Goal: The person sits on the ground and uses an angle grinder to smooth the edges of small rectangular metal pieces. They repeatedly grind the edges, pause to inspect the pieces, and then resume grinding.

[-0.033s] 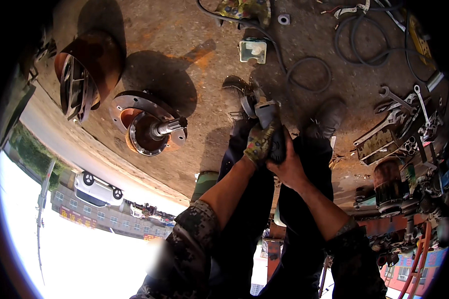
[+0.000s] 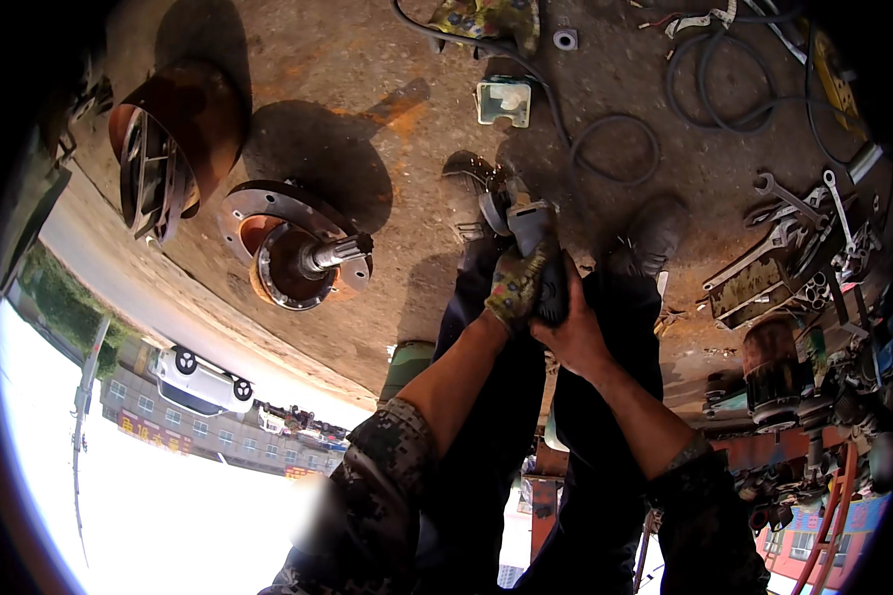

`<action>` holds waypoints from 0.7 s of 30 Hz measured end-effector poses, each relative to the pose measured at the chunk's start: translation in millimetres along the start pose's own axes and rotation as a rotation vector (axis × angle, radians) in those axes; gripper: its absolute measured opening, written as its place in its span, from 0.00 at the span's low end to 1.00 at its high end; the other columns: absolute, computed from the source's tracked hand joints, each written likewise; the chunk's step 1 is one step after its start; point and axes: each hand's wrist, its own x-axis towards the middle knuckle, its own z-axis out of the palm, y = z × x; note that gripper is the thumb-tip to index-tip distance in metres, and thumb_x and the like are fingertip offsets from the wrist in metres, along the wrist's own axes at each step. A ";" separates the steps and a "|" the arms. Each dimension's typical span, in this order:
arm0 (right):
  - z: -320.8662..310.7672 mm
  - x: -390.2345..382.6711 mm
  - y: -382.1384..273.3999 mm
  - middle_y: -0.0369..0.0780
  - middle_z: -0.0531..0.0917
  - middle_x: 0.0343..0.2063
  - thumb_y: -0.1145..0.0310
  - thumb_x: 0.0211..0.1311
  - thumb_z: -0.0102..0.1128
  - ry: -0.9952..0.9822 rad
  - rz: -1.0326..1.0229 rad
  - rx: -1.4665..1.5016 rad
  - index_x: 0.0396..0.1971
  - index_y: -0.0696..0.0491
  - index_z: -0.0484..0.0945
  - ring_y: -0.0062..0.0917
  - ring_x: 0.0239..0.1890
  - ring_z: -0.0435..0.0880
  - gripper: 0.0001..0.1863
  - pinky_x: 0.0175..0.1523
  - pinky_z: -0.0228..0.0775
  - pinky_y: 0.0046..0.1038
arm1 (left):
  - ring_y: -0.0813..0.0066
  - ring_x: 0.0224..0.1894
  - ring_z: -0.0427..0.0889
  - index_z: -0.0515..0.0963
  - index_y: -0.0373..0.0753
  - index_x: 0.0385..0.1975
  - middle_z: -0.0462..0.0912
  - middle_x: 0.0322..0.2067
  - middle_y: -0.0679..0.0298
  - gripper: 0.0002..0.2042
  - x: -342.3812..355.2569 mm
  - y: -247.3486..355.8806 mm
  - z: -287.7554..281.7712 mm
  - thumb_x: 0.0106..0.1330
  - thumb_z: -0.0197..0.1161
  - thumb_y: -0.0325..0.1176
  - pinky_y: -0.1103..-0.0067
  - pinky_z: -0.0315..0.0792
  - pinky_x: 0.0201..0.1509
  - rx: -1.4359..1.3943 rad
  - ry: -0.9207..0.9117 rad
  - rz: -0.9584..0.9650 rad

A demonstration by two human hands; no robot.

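An angle grinder is gripped in both hands, low between my legs. My left hand, in a patterned work glove, wraps round its front body near the head. My right hand is bare and closes round the rear of the dark housing. At the head, the disc guard sits beside my left shoe. Small bright sparks show by the guard, over that shoe. The piece that the disc touches is hidden or too small to make out.
A flanged hub with a splined shaft and a rusty drum stand at left. Ahead lie a small open box, a ring nut, a glove and a looped cable. Wrenches and metal parts crowd the right.
More sparks show by the grinder's head and spread over my left shoe. The white car in the background has shifted slightly right. My hands hold the same place.
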 end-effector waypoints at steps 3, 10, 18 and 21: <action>1.8 0.2 7.0 0.54 0.76 0.65 0.72 0.60 0.73 -0.002 -0.001 -0.002 0.82 0.39 0.35 0.41 0.64 0.81 0.61 0.66 0.75 0.39 | 0.74 0.37 0.85 0.78 0.39 0.60 0.85 0.39 0.64 0.17 0.0 -7.6 -5.5 0.78 0.61 0.40 0.76 0.80 0.40 0.210 -0.039 0.204; 4.5 1.1 13.8 0.53 0.76 0.65 0.72 0.62 0.73 -0.012 0.029 -0.011 0.82 0.37 0.33 0.42 0.64 0.81 0.61 0.65 0.76 0.39 | 0.69 0.39 0.86 0.77 0.44 0.64 0.85 0.41 0.61 0.17 -4.7 -9.2 -13.1 0.78 0.56 0.36 0.74 0.81 0.42 0.467 -0.102 0.334; 3.9 1.7 13.0 0.53 0.79 0.61 0.68 0.62 0.73 -0.018 0.043 -0.017 0.82 0.36 0.33 0.45 0.61 0.84 0.61 0.62 0.78 0.41 | 0.80 0.34 0.82 0.82 0.31 0.48 0.85 0.33 0.66 0.22 -2.7 3.6 -0.7 0.76 0.65 0.50 0.77 0.77 0.36 0.109 0.028 -0.003; 3.9 3.0 14.1 0.53 0.80 0.60 0.67 0.62 0.73 -0.018 0.033 -0.007 0.82 0.37 0.33 0.45 0.60 0.84 0.61 0.62 0.78 0.41 | 0.78 0.33 0.82 0.83 0.31 0.45 0.86 0.32 0.63 0.23 0.3 0.3 0.2 0.73 0.68 0.51 0.75 0.76 0.35 0.079 0.073 -0.017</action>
